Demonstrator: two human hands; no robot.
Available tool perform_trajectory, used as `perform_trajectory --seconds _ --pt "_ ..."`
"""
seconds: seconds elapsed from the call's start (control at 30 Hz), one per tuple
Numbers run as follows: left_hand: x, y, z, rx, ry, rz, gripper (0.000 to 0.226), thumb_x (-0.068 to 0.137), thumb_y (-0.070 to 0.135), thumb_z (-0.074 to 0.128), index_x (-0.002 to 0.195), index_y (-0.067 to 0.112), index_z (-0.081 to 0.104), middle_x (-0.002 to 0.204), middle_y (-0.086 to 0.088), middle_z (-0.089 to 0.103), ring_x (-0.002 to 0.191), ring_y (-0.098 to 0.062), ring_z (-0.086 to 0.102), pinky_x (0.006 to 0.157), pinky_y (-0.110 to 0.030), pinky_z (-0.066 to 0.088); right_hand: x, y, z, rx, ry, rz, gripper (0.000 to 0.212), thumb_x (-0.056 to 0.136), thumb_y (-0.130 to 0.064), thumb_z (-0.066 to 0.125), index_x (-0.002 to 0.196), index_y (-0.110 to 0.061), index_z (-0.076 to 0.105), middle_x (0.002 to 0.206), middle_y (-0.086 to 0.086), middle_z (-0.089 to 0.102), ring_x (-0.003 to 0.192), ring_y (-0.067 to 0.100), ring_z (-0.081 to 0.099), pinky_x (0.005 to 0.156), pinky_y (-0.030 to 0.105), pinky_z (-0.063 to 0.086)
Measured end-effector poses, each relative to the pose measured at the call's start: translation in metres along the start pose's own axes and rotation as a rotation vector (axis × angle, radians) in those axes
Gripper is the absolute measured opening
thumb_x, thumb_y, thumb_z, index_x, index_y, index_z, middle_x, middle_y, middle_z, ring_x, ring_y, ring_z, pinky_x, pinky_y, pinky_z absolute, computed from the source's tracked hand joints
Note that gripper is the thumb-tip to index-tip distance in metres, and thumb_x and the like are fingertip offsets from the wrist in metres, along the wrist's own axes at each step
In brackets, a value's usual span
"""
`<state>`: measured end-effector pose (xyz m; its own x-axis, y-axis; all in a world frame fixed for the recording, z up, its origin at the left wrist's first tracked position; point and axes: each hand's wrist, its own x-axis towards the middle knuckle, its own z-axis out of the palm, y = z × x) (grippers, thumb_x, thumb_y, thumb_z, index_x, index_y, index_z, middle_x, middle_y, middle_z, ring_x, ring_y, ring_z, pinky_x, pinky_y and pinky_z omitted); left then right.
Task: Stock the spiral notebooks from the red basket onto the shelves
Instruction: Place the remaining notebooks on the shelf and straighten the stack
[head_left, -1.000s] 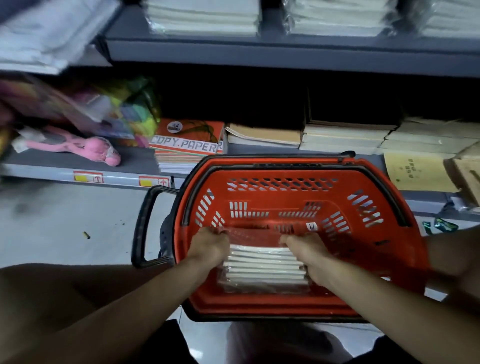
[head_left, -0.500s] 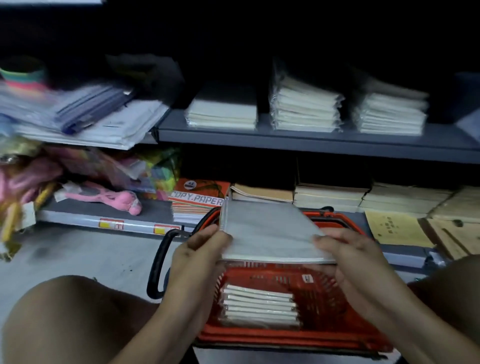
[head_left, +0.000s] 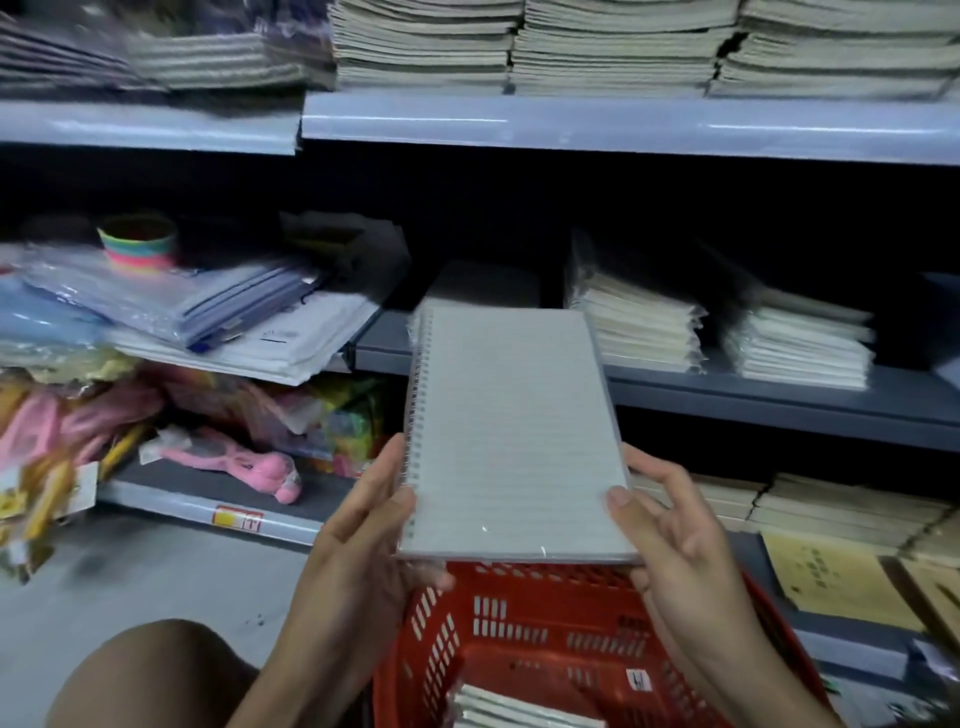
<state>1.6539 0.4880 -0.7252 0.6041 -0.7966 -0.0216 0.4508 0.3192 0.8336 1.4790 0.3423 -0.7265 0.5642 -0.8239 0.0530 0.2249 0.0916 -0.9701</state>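
Observation:
A grey spiral notebook (head_left: 511, 431) with its wire binding on the left is held above the red basket (head_left: 550, 623). My left hand (head_left: 363, 540) grips its lower left corner at the spiral, and my right hand (head_left: 670, 540) pinches its lower right corner. The far end of the notebook points toward the middle shelf (head_left: 753, 395), just in front of a low notebook stack (head_left: 483, 291). More wrapped notebooks (head_left: 509, 709) lie in the basket's bottom.
Two wrapped notebook piles (head_left: 639, 327) (head_left: 800, 343) sit on the middle shelf to the right. The top shelf (head_left: 623, 124) carries tall stacks. Plastic folders (head_left: 208, 312), a rainbow spring toy (head_left: 137, 244) and a pink toy (head_left: 244, 462) fill the left shelves. Brown exercise books (head_left: 831, 571) lie lower right.
Both hands lifted a notebook out of the basket and raised it toward the middle shelf. It turned so the spiral faces left, and my view tilted up to the shelves.

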Motion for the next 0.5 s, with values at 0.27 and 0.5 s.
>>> perform_trajectory --seconds 0.27,0.5 --pt "0.054 0.012 -0.02 0.054 0.04 0.017 0.052 0.091 0.012 0.053 0.141 0.025 0.053 0.133 0.001 0.067 0.078 -0.015 0.065 0.048 -0.025 0.049 0.061 0.014 0.023 -0.014 -0.029 -0.011 0.032 0.094 -0.014 0.059 0.125 -0.023 0.057 0.107 0.004 0.078 0.092 0.016 0.075 0.069 0.023 0.056" --pt "0.131 0.029 -0.022 0.06 0.066 0.024 0.046 0.094 0.018 0.054 0.139 0.026 0.053 0.131 0.001 0.068 0.102 -0.021 0.06 0.064 -0.031 0.043 0.123 0.015 0.049 0.015 0.077 0.037 0.03 0.098 -0.009 0.058 0.126 -0.019 0.058 0.103 0.003 0.078 0.104 0.025 0.072 0.09 0.049 0.058"
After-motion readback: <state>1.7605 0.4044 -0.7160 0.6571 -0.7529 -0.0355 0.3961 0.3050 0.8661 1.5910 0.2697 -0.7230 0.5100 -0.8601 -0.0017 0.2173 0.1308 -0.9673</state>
